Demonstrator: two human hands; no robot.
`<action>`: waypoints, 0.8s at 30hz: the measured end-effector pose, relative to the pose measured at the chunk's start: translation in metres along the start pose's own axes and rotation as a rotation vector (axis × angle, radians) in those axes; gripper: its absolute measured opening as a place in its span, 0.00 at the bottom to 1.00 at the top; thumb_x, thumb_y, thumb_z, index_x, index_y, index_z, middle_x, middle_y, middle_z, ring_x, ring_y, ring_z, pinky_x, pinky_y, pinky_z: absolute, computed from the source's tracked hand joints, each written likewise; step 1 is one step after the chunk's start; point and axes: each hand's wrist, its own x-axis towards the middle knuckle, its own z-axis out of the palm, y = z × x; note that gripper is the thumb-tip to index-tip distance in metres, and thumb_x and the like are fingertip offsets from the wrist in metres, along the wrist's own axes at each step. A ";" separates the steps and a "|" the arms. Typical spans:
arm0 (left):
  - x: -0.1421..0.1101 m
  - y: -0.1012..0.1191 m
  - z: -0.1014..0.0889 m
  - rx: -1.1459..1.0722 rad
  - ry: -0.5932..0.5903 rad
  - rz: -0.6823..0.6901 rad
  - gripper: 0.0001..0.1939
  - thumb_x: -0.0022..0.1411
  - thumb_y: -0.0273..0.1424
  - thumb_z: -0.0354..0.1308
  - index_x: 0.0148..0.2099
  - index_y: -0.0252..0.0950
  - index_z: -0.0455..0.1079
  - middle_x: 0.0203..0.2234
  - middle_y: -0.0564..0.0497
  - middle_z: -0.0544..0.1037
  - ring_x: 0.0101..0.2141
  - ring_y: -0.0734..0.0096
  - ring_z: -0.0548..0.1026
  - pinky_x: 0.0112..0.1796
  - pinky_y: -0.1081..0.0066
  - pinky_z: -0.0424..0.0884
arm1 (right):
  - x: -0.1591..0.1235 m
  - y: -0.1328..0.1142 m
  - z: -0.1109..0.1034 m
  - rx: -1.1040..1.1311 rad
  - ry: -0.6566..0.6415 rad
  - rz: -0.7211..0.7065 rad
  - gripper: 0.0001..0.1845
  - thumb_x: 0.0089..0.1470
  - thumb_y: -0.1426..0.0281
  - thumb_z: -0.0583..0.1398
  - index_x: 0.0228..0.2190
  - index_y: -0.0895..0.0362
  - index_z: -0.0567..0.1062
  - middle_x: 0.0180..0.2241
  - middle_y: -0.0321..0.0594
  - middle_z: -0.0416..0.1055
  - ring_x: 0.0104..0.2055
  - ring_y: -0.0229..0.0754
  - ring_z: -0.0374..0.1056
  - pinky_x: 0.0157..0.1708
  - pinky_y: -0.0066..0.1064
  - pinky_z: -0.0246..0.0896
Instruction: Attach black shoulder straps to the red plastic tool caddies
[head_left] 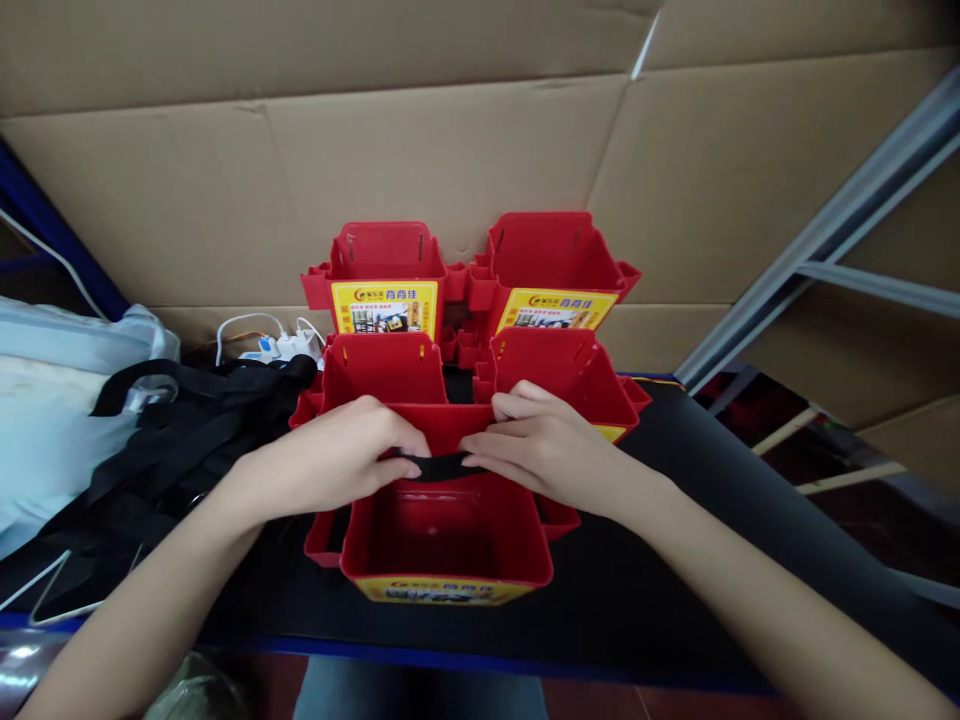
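A red plastic box (450, 545) with a yellow printed label stands at the front of the black tabletop, its opening facing up. Across its back wall runs a short piece of black strap (441, 467). My left hand (352, 450) pinches the strap's left end between thumb and fingers. On the strap's right end, my right hand (536, 435) is closed, its other fingers curled over the box's rear rim. Whether the strap passes through slots in the wall is hidden behind my fingers.
Several similar red boxes (386, 305) are stacked behind, against a cardboard wall (450, 160). A tangle of black straps (217, 420) lies at left beside a pale plastic bag (60, 410). A white power strip (289, 345) is behind them. A metal frame (825, 230) rises at right.
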 end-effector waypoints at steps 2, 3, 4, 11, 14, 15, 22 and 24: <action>-0.009 -0.008 -0.009 -0.063 -0.017 0.017 0.06 0.58 0.26 0.53 0.38 0.37 0.71 0.32 0.56 0.77 0.31 0.78 0.73 0.35 0.80 0.65 | -0.002 0.002 0.001 0.006 -0.002 -0.013 0.18 0.60 0.63 0.49 0.34 0.58 0.75 0.21 0.38 0.67 0.28 0.36 0.55 0.32 0.31 0.44; -0.015 -0.013 -0.015 -0.093 -0.027 0.014 0.07 0.59 0.27 0.53 0.39 0.36 0.71 0.32 0.55 0.77 0.30 0.79 0.72 0.35 0.80 0.65 | -0.002 0.003 0.001 0.014 0.001 -0.021 0.17 0.60 0.63 0.49 0.34 0.58 0.75 0.21 0.38 0.67 0.28 0.36 0.55 0.32 0.31 0.45; -0.021 -0.017 -0.020 -0.121 -0.038 0.004 0.08 0.60 0.28 0.52 0.39 0.36 0.71 0.31 0.55 0.76 0.30 0.78 0.71 0.34 0.80 0.65 | -0.002 0.004 0.002 0.023 0.009 -0.030 0.17 0.60 0.63 0.50 0.34 0.58 0.75 0.22 0.37 0.67 0.28 0.36 0.56 0.32 0.31 0.45; -0.057 -0.046 -0.041 -0.272 -0.113 -0.085 0.10 0.61 0.31 0.49 0.39 0.33 0.71 0.31 0.50 0.75 0.32 0.75 0.70 0.33 0.79 0.65 | 0.001 0.012 0.002 0.054 -0.009 -0.078 0.16 0.59 0.65 0.50 0.31 0.59 0.75 0.23 0.38 0.68 0.29 0.37 0.56 0.36 0.32 0.48; -0.071 -0.057 -0.048 -0.274 -0.163 -0.064 0.08 0.61 0.28 0.50 0.37 0.32 0.70 0.30 0.50 0.73 0.30 0.75 0.68 0.32 0.78 0.64 | 0.001 0.015 0.001 0.069 -0.041 -0.087 0.15 0.59 0.66 0.50 0.33 0.59 0.74 0.26 0.39 0.69 0.29 0.37 0.56 0.36 0.32 0.49; -0.075 -0.060 -0.050 -0.275 -0.182 -0.046 0.08 0.61 0.27 0.50 0.37 0.32 0.70 0.29 0.50 0.72 0.30 0.76 0.67 0.32 0.78 0.63 | 0.002 0.015 0.001 0.073 -0.042 -0.090 0.14 0.59 0.66 0.50 0.34 0.59 0.74 0.26 0.39 0.70 0.29 0.37 0.56 0.36 0.32 0.49; -0.080 -0.085 -0.052 -0.338 -0.233 0.048 0.07 0.60 0.26 0.52 0.34 0.30 0.70 0.26 0.48 0.72 0.28 0.74 0.67 0.32 0.75 0.64 | 0.003 0.010 0.008 0.078 0.024 -0.110 0.14 0.59 0.67 0.51 0.31 0.60 0.73 0.26 0.39 0.70 0.29 0.36 0.55 0.36 0.32 0.49; -0.075 -0.084 -0.049 -0.339 -0.188 -0.009 0.08 0.60 0.29 0.52 0.35 0.31 0.70 0.27 0.48 0.72 0.28 0.74 0.67 0.31 0.76 0.64 | 0.004 0.005 0.004 0.091 0.037 -0.078 0.13 0.59 0.66 0.51 0.32 0.60 0.73 0.26 0.39 0.70 0.29 0.37 0.56 0.36 0.32 0.50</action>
